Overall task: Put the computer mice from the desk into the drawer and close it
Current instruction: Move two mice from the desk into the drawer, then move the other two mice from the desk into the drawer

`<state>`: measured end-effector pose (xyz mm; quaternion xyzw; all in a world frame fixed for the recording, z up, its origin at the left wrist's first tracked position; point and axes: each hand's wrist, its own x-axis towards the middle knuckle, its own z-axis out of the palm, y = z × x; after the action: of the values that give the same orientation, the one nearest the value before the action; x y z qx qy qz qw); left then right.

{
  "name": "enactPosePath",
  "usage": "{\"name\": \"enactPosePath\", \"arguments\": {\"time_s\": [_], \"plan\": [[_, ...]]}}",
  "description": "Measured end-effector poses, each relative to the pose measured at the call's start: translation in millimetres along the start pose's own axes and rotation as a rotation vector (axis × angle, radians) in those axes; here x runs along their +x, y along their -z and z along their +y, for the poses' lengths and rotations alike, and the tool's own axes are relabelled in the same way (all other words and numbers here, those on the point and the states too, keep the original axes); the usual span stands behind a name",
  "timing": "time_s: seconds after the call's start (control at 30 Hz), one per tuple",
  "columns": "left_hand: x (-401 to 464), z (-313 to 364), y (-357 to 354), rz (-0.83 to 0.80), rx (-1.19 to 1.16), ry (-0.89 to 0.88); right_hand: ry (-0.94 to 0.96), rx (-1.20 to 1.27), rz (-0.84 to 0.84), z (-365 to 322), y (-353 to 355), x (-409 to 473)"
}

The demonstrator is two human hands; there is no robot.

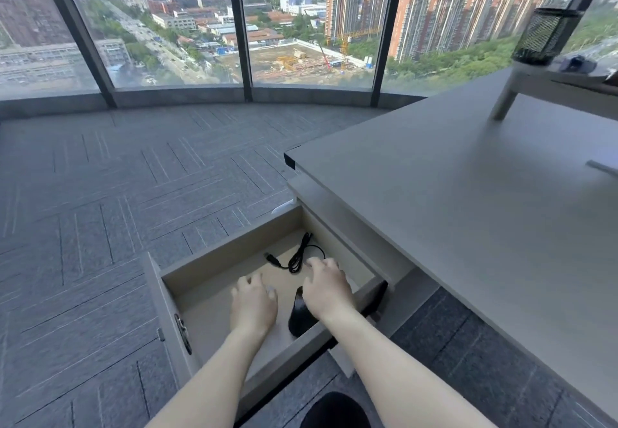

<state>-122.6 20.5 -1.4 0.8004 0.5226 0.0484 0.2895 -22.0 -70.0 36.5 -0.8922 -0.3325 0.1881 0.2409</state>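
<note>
The drawer point(214, 257) under the desk point(468, 213) is pulled out wide. A black wired mouse point(298, 319) lies on the drawer floor near the front. Its bundled black cable point(298, 253) and USB plug point(272, 259) lie further back. My right hand point(327, 289) hovers palm down just right of the mouse, covering part of it, with fingers spread toward the cable. My left hand point(254, 302) is inside the drawer left of the mouse, palm down with fingers apart. I see nothing held in either hand.
A white riser point(535, 83) stands at the desk's far right, carrying a black mesh pen cup point(545, 34) and a blue object point(577, 63). The drawer front with its lock point(182, 330) juts over the grey carpet. Floor-to-ceiling windows curve along the back.
</note>
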Motion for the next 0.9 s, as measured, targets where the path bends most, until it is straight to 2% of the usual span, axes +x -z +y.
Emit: {"name": "enactPosePath", "arguments": {"time_s": [0.17, 0.3, 0.43, 0.53, 0.63, 0.73, 0.83, 0.9], "plan": [[-28, 77, 26, 0.159, -0.249, -0.321, 0.155, 0.22, 0.359, 16, 92, -49], [-82, 166, 18, 0.125, -0.386, -0.594, 0.177, 0.266, 0.668, 62, 177, -102], [-147, 250, -15, -0.015, -0.428, -0.788, 0.053, 0.201, 0.933, 145, 248, -149], [-194, 299, -51, -0.166, -0.385, -0.875, -0.183, 0.008, 1.081, 216, 285, -181], [-231, 339, -86, -0.306, -0.291, -0.912, -0.446, -0.124, 1.062, 277, 305, -210], [-258, 373, -115, -0.365, -0.205, -0.939, -0.671, -0.156, 0.872, 320, 315, -228], [-277, 401, -143, -0.322, -0.075, -0.978, -0.788, -0.135, 0.731, 351, 319, -237], [-283, 415, -158, -0.254, 0.035, -0.983, -0.783, -0.131, 0.748, 366, 319, -239]]}}
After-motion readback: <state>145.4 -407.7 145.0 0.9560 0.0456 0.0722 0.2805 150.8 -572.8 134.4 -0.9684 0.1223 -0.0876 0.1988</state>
